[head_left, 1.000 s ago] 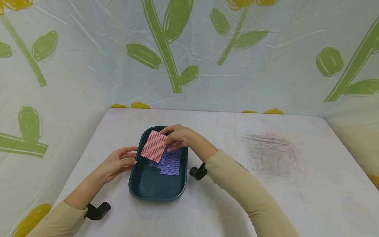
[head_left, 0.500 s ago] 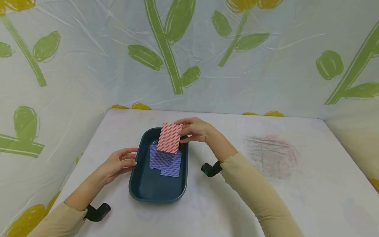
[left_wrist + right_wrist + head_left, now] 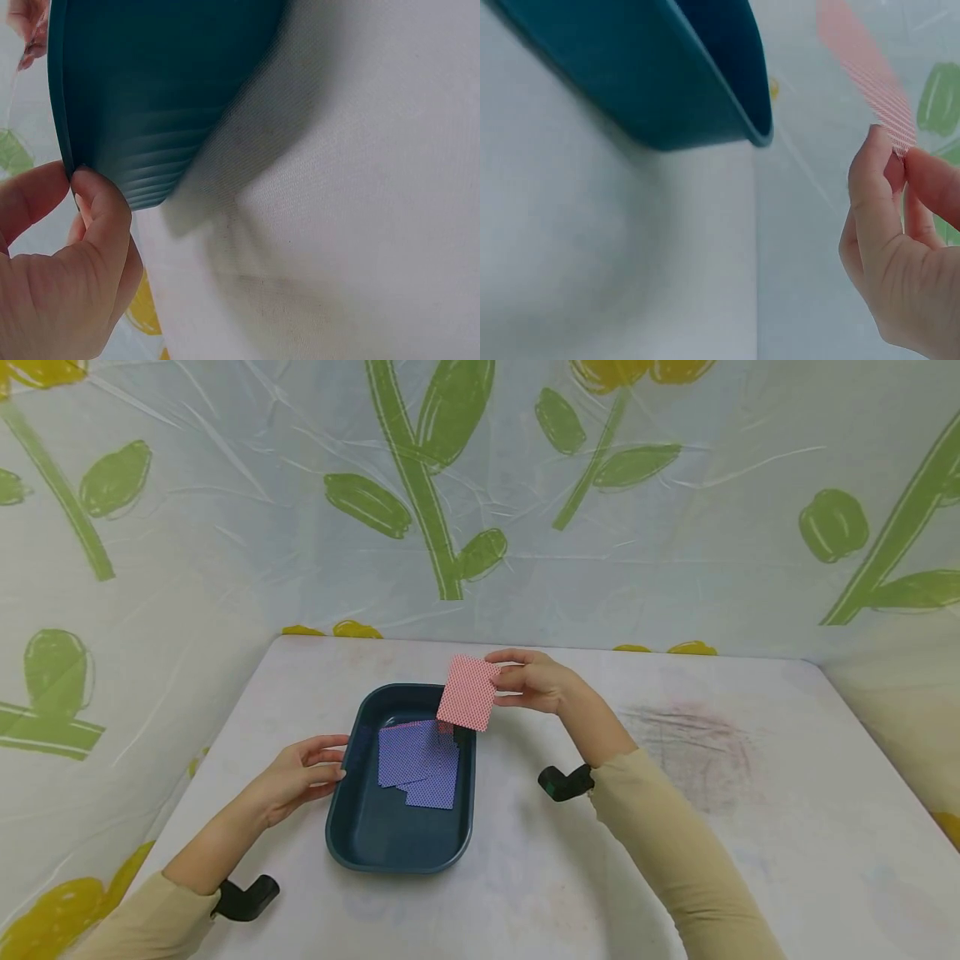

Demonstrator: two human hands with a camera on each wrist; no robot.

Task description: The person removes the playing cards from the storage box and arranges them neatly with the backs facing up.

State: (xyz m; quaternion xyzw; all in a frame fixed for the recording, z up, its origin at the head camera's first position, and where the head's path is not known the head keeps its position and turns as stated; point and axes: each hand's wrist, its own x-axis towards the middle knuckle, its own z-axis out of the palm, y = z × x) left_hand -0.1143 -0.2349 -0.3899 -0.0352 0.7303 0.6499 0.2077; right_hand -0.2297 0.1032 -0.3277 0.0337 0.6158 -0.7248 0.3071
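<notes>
A red-patterned playing card (image 3: pixel 467 692) is in my right hand (image 3: pixel 536 683), pinched at its edge between thumb and fingers. The card is over the far right corner of a dark teal plastic tray (image 3: pixel 397 847). Inside the tray lie overlapping blue-backed playing cards (image 3: pixel 408 756), with a thin red edge showing behind them. My left hand (image 3: pixel 296 777) pinches the tray's left rim; in the left wrist view its thumb and finger (image 3: pixel 101 202) meet at that rim. In the right wrist view the red card appears thin and tilted above the fingertips (image 3: pixel 876 139).
The tray stands on a white-covered table (image 3: pixel 562 877) with a dark smudge (image 3: pixel 693 756) on the right. Behind the table hangs a sheet (image 3: pixel 645 552) printed with green stems and leaves. Black wrist-worn devices (image 3: pixel 566 782) stick out under both forearms.
My right hand has lifted the red card off the blue ones and carried it right, toward the tray's far right rim. More of the blue cards shows. My left hand has stayed put.
</notes>
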